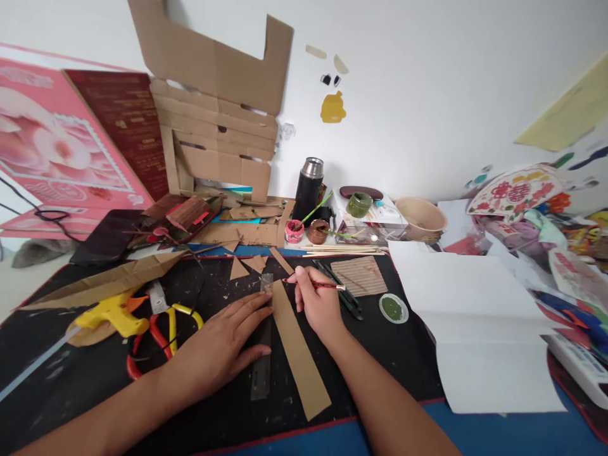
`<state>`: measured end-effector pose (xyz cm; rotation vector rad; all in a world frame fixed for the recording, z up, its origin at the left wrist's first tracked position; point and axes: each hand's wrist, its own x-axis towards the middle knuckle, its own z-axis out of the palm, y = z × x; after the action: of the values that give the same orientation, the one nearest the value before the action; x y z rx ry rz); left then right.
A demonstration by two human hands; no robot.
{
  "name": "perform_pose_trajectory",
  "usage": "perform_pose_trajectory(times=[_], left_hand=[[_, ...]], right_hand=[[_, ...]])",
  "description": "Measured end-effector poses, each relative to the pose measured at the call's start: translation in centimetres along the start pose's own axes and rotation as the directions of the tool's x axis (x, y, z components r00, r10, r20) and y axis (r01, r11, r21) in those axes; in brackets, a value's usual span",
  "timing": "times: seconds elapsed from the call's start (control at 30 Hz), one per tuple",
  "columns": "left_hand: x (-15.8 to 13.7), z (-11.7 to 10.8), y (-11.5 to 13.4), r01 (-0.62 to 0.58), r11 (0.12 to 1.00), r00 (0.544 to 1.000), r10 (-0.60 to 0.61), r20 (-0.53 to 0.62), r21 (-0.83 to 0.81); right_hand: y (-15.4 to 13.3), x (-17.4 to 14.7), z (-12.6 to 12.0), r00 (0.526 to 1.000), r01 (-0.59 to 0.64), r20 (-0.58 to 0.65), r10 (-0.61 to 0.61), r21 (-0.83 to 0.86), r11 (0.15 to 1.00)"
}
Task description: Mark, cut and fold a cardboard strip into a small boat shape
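Observation:
My left hand (pixel 237 332) lies flat with its fingers stretched out over a clear ruler (pixel 261 380), thumb a little apart. Just right of the ruler is a long strip of brown cardboard (pixel 300 361), slanting toward me. In the fingers of my right hand (pixel 317 304) is a slim red pencil (pixel 327 286), its point near the strip's far end. Small cardboard triangles (pixel 239 269) lie beyond the ruler. Dark green pens (pixel 344 294) and a ridged piece of cardboard (pixel 360 275) are right of my right hand.
Pliers (pixel 173 329) and a yellow glue gun (pixel 116 313) lie at left on the black mat (pixel 228 415). Farther back stand paint jars (pixel 318 232) and a black thermos (pixel 308 190). A lid with green paint (pixel 394 308) and white paper (pixel 494 361) are at right.

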<state>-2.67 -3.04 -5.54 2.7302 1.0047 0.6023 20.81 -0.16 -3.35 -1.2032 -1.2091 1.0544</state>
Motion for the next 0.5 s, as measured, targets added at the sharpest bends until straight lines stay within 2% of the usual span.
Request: perform_pose_trajectory(times=[0.13,0.5], left_hand=[[-0.5,0.6,0.3,0.033,0.999,0.999,-0.031,-0.042,0.041],[-1.4,0.2,0.1,0.032,0.999,0.999,-0.032,0.023,-0.011]], right_hand=[[-0.1,0.1,-0.2,1.0,0.007,-0.011,-0.007,-0.021,1.0],[-0.5,-0.4,0.6,0.993,-0.111,0.057,0.106,0.092,0.99]])
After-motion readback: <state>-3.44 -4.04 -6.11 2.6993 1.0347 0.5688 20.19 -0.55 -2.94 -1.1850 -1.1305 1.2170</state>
